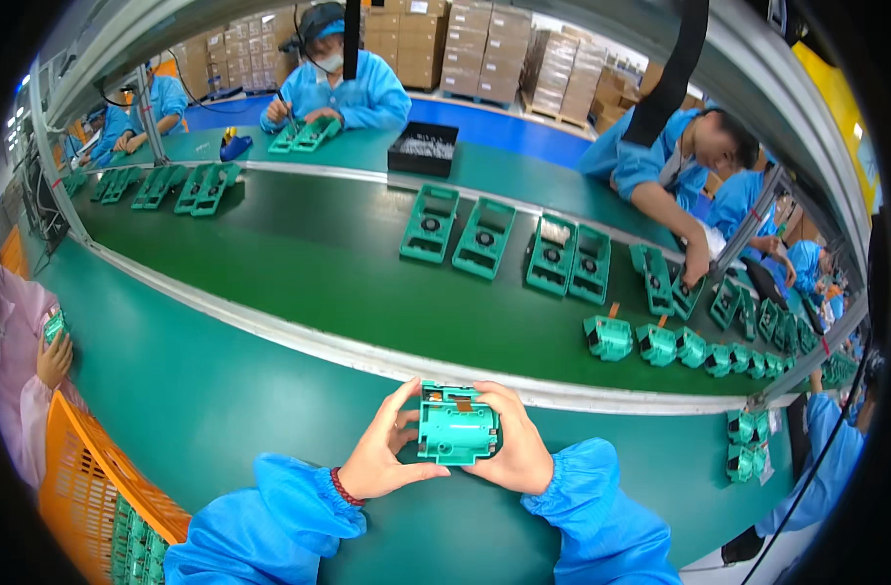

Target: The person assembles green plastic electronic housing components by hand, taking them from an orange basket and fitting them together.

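Observation:
Between my two hands I hold a green plastic housing (457, 434) above the near edge of the bench. It has a rounded, half-cylinder middle, small posts and an orange-brown flat strip near its top. My left hand (387, 453), with a red braided band at the wrist, grips its left side, fingers at the upper corner and thumb low. My right hand (516, 444) is closed on its right side. The underside of the housing and some fingertips are hidden. Similar small green housings (609, 337) stand in a row on the belt, to the right.
A dark green conveyor belt (299, 263) runs across, behind a metal rail (299, 343). Larger green frames with round black parts (429, 224) lie on it. An orange crate (80, 478) of green parts stands left. Stacked housings (747, 446) sit right. Co-workers (353, 93) work opposite and beside me.

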`<state>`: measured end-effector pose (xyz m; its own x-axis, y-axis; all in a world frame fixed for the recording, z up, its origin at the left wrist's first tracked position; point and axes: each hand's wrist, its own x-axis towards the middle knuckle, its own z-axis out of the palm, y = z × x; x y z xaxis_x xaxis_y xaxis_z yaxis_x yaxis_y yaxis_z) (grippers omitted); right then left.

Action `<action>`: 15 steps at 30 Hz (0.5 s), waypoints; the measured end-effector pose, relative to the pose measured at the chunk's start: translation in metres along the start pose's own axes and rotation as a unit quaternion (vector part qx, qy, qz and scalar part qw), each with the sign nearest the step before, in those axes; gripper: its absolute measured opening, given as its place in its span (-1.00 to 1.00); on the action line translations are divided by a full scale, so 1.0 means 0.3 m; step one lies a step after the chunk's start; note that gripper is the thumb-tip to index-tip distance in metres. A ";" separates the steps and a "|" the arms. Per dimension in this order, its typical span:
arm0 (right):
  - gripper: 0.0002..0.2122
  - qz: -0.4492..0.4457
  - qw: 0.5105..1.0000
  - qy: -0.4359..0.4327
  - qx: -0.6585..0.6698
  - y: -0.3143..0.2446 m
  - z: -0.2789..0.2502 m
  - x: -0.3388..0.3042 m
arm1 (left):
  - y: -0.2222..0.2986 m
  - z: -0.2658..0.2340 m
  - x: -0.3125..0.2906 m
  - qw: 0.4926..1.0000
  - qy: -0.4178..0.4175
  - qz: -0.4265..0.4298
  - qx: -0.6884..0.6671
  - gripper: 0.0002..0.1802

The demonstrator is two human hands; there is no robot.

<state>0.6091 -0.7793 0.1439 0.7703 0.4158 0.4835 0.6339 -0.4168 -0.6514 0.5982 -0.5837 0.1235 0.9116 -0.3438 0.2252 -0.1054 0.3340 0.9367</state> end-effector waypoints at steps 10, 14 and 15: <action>-0.11 -0.015 0.979 0.016 0.204 0.002 0.007 -0.036 | 0.003 0.004 -0.022 0.997 -0.033 0.054 0.037 -0.05; -0.19 0.068 0.869 -0.021 0.490 -0.007 0.004 -0.043 | 0.009 0.006 -0.012 0.999 -0.017 0.039 0.030 -0.06; -0.25 0.131 0.809 0.010 0.573 -0.017 0.007 -0.054 | 0.012 0.009 -0.016 0.997 -0.022 0.048 0.054 -0.06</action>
<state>0.5931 -0.7821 0.1383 0.8763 0.4159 0.2432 -0.0224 0.5395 -0.8417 0.5924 -0.5833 0.1266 0.8774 -0.3530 0.3248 -0.2364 0.2711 0.9331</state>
